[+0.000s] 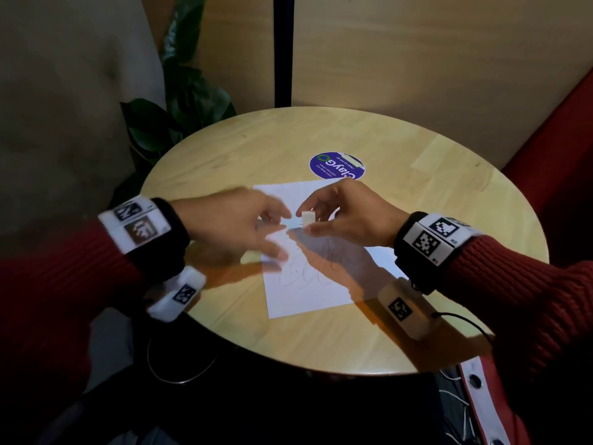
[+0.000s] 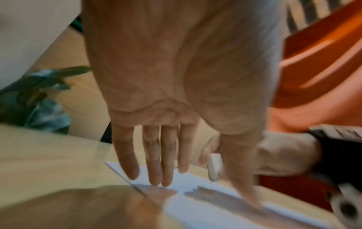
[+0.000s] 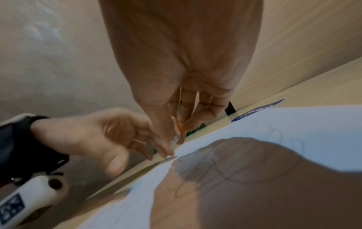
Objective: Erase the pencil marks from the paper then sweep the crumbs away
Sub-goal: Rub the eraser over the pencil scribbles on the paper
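Above the paper (image 1: pixel 305 284) on the worktop (image 1: pixel 417 175), I see my right hand (image 1: pixel 349 216) pinching the white eraser (image 1: pixel 307 218). My left hand (image 1: pixel 231 223) hovers just beside it, fingers straight, holding nothing. Pencil marks (image 1: pixel 308 268) show beneath.

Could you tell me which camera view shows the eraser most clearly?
The head view: the eraser shows as a white block pinched in the right hand. The left wrist view shows it blurred; the right wrist view gives only a white glimpse between fingertips.

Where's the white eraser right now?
The small white block eraser is pinched in the right hand, held above the white paper sheet, just right of the left hand.
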A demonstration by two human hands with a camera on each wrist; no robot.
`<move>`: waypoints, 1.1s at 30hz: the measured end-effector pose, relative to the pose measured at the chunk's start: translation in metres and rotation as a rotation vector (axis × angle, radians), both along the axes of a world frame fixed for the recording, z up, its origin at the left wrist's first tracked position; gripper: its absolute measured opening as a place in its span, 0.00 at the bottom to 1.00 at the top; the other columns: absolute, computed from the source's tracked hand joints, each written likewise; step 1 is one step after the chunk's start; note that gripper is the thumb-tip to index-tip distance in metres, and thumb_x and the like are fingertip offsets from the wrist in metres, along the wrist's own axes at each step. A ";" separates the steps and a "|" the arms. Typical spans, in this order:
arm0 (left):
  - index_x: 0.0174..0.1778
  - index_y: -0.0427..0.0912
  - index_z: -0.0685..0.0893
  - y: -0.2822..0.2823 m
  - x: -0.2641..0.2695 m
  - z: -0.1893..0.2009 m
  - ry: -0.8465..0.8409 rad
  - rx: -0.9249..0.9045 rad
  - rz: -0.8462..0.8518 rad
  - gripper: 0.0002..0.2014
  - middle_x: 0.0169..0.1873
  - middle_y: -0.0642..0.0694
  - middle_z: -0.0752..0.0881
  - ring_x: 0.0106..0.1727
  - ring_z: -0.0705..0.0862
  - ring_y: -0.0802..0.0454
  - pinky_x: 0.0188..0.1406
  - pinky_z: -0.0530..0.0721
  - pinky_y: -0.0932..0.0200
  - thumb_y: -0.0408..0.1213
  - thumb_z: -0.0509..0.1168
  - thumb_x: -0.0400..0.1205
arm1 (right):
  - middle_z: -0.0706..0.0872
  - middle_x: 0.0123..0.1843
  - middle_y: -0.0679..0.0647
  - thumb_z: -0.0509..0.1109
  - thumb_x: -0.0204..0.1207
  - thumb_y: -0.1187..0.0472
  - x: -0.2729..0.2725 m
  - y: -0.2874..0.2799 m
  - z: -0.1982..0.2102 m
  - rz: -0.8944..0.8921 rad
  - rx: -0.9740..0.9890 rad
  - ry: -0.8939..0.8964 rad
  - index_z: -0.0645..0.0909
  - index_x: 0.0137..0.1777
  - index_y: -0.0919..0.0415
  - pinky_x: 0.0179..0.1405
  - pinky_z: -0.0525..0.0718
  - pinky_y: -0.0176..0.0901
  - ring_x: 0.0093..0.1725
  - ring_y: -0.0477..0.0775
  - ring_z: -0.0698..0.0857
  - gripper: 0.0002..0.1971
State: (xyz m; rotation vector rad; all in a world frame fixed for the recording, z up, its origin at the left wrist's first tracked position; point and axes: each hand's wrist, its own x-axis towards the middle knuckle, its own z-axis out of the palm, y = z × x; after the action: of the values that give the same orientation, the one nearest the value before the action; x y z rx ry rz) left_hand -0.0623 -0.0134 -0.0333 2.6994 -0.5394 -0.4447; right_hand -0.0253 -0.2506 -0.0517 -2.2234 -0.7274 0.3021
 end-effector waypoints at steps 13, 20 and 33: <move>0.95 0.60 0.56 0.004 0.013 -0.024 0.078 0.146 -0.061 0.50 0.96 0.53 0.49 0.96 0.53 0.55 0.83 0.57 0.66 0.71 0.70 0.81 | 0.91 0.35 0.41 0.79 0.75 0.55 -0.007 0.024 -0.003 0.013 -0.225 -0.202 0.93 0.42 0.48 0.42 0.84 0.36 0.38 0.39 0.88 0.02; 0.94 0.65 0.60 0.004 0.017 -0.020 0.125 0.106 -0.091 0.48 0.96 0.55 0.50 0.96 0.49 0.57 0.94 0.56 0.54 0.66 0.75 0.80 | 0.92 0.38 0.44 0.78 0.77 0.59 0.003 0.024 -0.001 0.066 -0.274 -0.260 0.92 0.45 0.52 0.44 0.84 0.40 0.40 0.43 0.89 0.02; 0.85 0.68 0.71 0.012 0.026 -0.028 0.137 0.082 -0.140 0.42 0.94 0.58 0.61 0.96 0.53 0.59 0.93 0.62 0.49 0.72 0.77 0.74 | 0.91 0.37 0.43 0.78 0.75 0.63 0.001 0.029 0.004 0.208 -0.320 -0.185 0.87 0.44 0.54 0.39 0.79 0.28 0.39 0.43 0.88 0.03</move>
State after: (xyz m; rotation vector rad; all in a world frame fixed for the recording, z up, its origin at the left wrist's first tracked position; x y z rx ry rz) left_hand -0.0365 -0.0015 -0.0611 2.6930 -0.6866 -0.6979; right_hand -0.0246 -0.2220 -0.0475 -2.5034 -1.0784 0.3371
